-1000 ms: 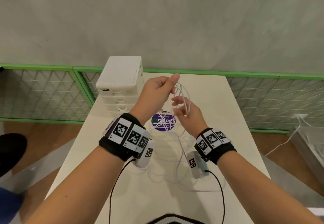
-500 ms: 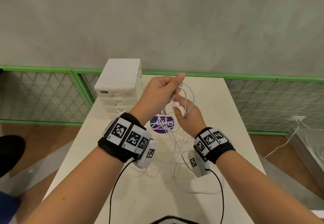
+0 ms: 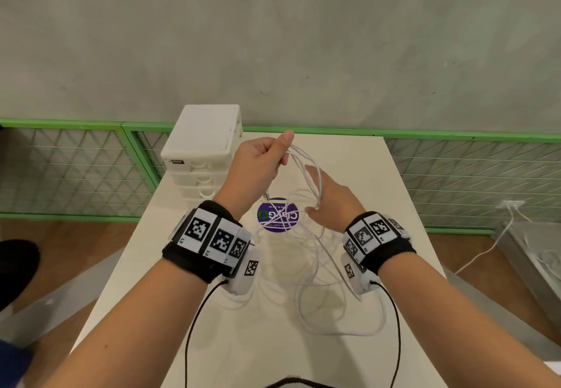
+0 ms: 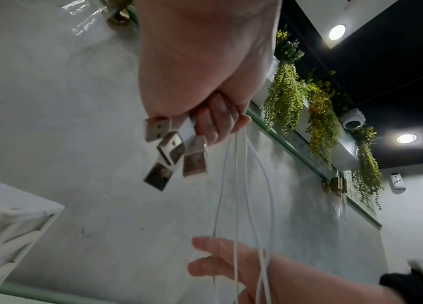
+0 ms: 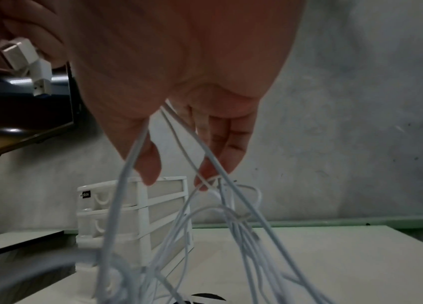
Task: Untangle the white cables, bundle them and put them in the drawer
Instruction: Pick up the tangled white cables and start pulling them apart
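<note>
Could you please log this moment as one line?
left hand: grips USB plugs | right hand: open, combing white cables | drawer unit: shut

A cream table (image 3: pixel 379 181) is carrying a white drawer unit (image 3: pixel 206 147) at its far left corner, a round purple sticker (image 3: pixel 277 214) lying flat mid-table, and loose loops of white cables (image 3: pixel 321 290) (partly lifted off) sprawling across the surface.

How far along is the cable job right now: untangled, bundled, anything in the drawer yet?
Done: the left hand grips the USB plugs gathered together. In hand: the right hand, fingers spread, combs down the white cables, which are knotted just below its fingertips. Left: loose loops lie on the table, nothing is bundled, and the drawer unit is shut.
</note>
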Motion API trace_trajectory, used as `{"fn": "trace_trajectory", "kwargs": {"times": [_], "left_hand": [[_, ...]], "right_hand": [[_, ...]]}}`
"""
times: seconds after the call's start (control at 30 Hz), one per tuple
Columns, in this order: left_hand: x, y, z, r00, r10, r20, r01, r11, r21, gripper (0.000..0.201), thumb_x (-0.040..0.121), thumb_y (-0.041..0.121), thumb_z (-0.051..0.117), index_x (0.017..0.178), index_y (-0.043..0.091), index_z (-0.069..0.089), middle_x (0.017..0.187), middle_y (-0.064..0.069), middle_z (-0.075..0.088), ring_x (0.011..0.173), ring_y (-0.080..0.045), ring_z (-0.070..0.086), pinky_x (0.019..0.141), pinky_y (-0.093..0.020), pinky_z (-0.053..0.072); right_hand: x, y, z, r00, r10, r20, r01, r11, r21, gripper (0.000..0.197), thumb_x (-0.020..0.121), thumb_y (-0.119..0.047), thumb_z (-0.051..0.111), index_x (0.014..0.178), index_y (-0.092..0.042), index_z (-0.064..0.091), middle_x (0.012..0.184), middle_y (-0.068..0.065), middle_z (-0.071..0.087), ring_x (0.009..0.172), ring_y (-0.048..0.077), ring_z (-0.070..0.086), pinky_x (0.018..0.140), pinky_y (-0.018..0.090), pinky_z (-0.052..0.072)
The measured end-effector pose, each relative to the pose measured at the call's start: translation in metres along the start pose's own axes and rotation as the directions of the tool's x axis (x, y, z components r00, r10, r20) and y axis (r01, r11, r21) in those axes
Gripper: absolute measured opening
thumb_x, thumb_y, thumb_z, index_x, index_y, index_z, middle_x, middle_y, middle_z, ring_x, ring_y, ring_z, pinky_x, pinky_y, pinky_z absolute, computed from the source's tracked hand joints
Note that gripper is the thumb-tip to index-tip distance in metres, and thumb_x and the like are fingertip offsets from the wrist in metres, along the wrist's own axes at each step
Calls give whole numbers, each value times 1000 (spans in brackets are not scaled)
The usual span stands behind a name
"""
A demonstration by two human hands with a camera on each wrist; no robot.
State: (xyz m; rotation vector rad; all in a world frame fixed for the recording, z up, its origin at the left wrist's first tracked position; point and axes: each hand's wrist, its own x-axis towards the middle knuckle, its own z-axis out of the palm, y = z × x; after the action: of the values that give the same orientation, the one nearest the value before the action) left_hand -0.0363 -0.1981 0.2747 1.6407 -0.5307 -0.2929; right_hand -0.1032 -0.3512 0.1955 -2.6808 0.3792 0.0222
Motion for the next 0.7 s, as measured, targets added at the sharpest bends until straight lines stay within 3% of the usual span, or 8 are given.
{"fn": "trace_trajectory", "kwargs": {"times": [0.07, 0.13, 0.23, 0.33, 0.43, 0.5, 0.6, 0.7], "left_hand": [[1, 1, -1, 1000, -3, -29, 2, 1000, -26, 47, 94, 38, 55, 55, 13, 47, 48, -3, 28, 34, -7, 24, 34, -15, 20], [3, 1, -4, 999, -1, -50, -1, 999, -49, 48, 94, 38, 56, 54, 13, 46, 48, -3, 28, 35, -7, 23, 34, -16, 20], [3, 1, -8, 998, 14, -67, -15, 1000, -16, 48, 94, 39, 56, 54, 13, 47, 48, -4, 28, 34, -7, 23, 34, -15, 20], [2, 3, -6, 996, 28, -85, -30, 999, -19, 48, 94, 38, 55, 54, 13, 46, 49, -4, 29, 34, -7, 23, 33, -15, 19], [7, 6, -7, 992, 5, -124, -14, 998, -68, 48, 94, 38, 56, 54, 14, 45, 45, 0, 29, 34, -8, 23, 35, -15, 19], [9, 7, -10, 989, -5, -151, -7, 996, -84, 48, 94, 38, 56, 54, 14, 45, 41, 5, 30, 35, -8, 24, 36, -16, 21], [8, 7, -13, 985, 18, -169, -29, 998, -61, 47, 94, 39, 56, 54, 14, 46, 42, 4, 31, 35, -8, 26, 36, -16, 23], [7, 10, -15, 979, 69, -190, -77, 996, -36, 48, 94, 40, 55, 54, 15, 46, 47, -2, 31, 37, -8, 25, 37, -17, 24]], "right_hand": [[1, 5, 4, 999, 34, -19, -35, 999, -11, 78, 83, -33, 64, 147, -21, 21, 153, -1, 27, 111, 30, 56, 94, 35, 43], [1, 14, 11, 996, 41, -82, -42, 999, -21, 39, 82, -35, 62, 118, -19, 59, 150, 0, 30, 127, 23, 44, 110, 39, 27], [0, 31, 15, 997, 57, -48, -55, 998, 39, 14, 79, -35, 61, 78, -21, 66, 156, -6, 16, 144, 9, 9, 115, 50, -6], [-6, 37, 7, 997, 75, 34, -79, 986, 144, 39, 75, -42, 71, 111, -32, 61, 158, -10, 7, 142, 11, 22, 117, 45, 14], [-10, 37, 4, 995, 100, 25, -102, 979, 174, 93, 73, -43, 74, 147, -28, 19, 155, -6, 23, 133, 17, 40, 106, 32, 35], [-8, 37, 6, 995, 102, -12, -100, 986, 133, 82, 74, -46, 72, 142, -23, 32, 156, -5, 18, 136, 17, 35, 111, 37, 29], [-8, 39, 6, 993, 102, -62, -89, 980, 179, 33, 72, -47, 73, 100, -32, 66, 158, -7, 9, 140, 8, 23, 117, 46, -2], [-12, 41, 7, 996, 87, -22, -81, 976, 204, 75, 66, -56, 74, 132, -38, 43, 158, -12, -2, 142, 3, 10, 115, 49, -11]]}}
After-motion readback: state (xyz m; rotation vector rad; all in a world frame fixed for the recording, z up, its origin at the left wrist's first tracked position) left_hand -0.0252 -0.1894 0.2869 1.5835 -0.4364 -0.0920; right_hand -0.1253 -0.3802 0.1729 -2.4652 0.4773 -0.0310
